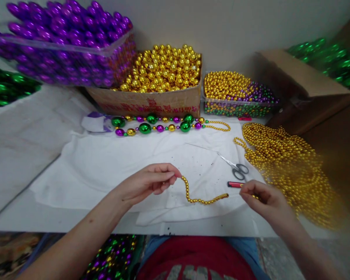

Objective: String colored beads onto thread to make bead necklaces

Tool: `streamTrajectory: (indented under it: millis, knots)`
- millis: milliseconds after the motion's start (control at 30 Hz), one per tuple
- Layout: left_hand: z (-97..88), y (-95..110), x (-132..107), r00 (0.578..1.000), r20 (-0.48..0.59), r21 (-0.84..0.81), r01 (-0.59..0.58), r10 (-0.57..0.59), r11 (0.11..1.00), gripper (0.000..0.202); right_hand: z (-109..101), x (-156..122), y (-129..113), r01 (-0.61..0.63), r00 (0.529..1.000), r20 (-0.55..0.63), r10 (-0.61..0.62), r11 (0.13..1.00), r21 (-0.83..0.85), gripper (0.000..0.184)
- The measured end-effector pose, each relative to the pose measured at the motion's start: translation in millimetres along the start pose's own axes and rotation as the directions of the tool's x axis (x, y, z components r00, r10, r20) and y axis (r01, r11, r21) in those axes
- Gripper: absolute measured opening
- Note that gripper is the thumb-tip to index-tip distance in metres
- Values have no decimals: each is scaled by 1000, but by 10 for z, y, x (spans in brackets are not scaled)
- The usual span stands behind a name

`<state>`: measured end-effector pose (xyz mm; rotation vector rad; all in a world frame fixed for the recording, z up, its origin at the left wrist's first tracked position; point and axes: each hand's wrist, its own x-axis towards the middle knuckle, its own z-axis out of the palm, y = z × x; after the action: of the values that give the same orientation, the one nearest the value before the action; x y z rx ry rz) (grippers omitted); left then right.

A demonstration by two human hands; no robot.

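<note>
My left hand [156, 179] pinches one end of a short gold bead strand [196, 200] between thumb and fingertips. The strand sags in a curve over the white cloth toward the right. From its other end a faint pale thread [234, 194] runs to my right hand [261, 196], whose thumb and fingers are closed on it. A bit of gold shows under those fingers, too small to make out. Just beyond the right hand lies a slim red object with a black end [235, 184]. Scissors [231, 165] with dark handles rest above it, and a long thin needle-like rod [201, 147] reaches left from their tip.
A necklace of large purple, green and gold beads [160, 127] lies at the back. Behind it stand a carton of gold balls [151, 102] and a clear tub of small beads [239, 107]. Purple beads fill a bin [61, 48]. Gold strands [288, 167] are heaped right.
</note>
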<state>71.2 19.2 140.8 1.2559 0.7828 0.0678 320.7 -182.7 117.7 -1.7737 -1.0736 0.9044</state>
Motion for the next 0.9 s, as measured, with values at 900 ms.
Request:
streamTrajectory:
  millis: [900]
  knots:
    - [309,134,247,916,291,744,-398,275,537,22,-103,75,-603,285,950,-8,-312,877,-386,15]
